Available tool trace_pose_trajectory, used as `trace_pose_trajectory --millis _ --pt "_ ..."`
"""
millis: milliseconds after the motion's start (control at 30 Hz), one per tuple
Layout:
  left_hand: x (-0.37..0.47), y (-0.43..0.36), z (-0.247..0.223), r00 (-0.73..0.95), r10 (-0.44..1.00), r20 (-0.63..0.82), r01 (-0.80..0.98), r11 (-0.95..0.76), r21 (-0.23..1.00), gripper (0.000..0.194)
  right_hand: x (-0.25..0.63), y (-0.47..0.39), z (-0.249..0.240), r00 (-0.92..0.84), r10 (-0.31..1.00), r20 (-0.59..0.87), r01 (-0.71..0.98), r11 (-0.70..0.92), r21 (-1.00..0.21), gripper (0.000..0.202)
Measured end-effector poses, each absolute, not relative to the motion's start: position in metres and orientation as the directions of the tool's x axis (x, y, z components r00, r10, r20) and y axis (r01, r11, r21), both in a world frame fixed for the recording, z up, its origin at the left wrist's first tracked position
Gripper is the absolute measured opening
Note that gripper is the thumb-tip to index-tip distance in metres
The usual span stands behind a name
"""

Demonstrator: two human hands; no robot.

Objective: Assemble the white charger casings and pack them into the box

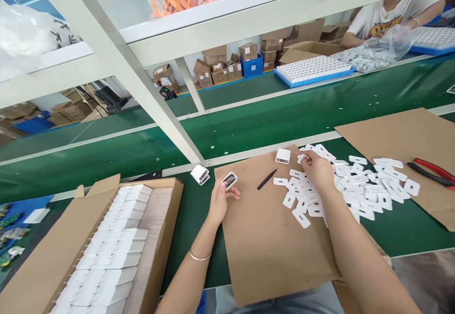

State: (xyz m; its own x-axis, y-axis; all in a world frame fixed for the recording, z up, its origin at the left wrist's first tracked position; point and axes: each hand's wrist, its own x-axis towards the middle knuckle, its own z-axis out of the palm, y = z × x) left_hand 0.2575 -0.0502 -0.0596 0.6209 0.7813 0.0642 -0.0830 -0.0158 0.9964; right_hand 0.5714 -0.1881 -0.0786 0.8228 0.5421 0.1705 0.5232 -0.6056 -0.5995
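Observation:
My left hand (219,202) is closed around a small white plastic housing (230,181), its open end facing up with dark and red parts showing inside. Between the thumb and fingers of my right hand (317,170) is a white end plate (302,158) with a slot, held over a spread of similar plates. That loose pile of white plates (366,193) covers the right part of the cardboard sheet (273,257) and the green bench. Between my hands lie black tweezers (266,180). Another white housing (283,156) stands at the sheet's far edge, and more white housings (200,174) sit left of it.
An open carton (167,233) on the left holds rows of white housings. Red-and-black pliers (432,174) rest on a second cardboard sheet (401,129). A metal post (156,96) rises behind the bench. Across the green conveyor (284,110), a person (394,17) sits near white trays (314,70).

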Motion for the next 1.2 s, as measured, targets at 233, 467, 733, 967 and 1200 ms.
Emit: trace_pose_trajectory --millis 233,467,733,967,1200 --pt "0.264 -0.073 -0.059 0.681 0.716 0.15 -0.27 0.054 0.961 0.045 0.506 -0.175 -0.05 0.797 0.602 0.056 0.112 -0.057 -0.992 0.026" --pt "0.265 -0.081 -0.052 0.714 0.679 0.173 -0.222 -0.015 0.975 0.044 0.451 -0.165 -0.039 0.471 0.882 -0.018 -0.33 0.157 -0.931 0.027" --pt "0.267 -0.085 -0.059 0.747 0.649 0.142 -0.178 -0.01 0.984 0.043 0.44 -0.165 -0.043 0.34 0.933 -0.122 -0.514 0.076 -0.854 0.025" --pt "0.265 -0.084 -0.057 0.738 0.666 0.112 -0.043 -0.119 0.992 0.041 0.422 -0.166 -0.044 0.35 0.937 -0.022 -0.373 0.118 -0.92 0.023" --pt "0.265 -0.084 -0.05 0.754 0.631 0.18 0.05 -0.329 0.943 0.034 0.414 -0.165 -0.052 0.424 0.906 -0.016 -0.32 0.133 -0.938 0.026"
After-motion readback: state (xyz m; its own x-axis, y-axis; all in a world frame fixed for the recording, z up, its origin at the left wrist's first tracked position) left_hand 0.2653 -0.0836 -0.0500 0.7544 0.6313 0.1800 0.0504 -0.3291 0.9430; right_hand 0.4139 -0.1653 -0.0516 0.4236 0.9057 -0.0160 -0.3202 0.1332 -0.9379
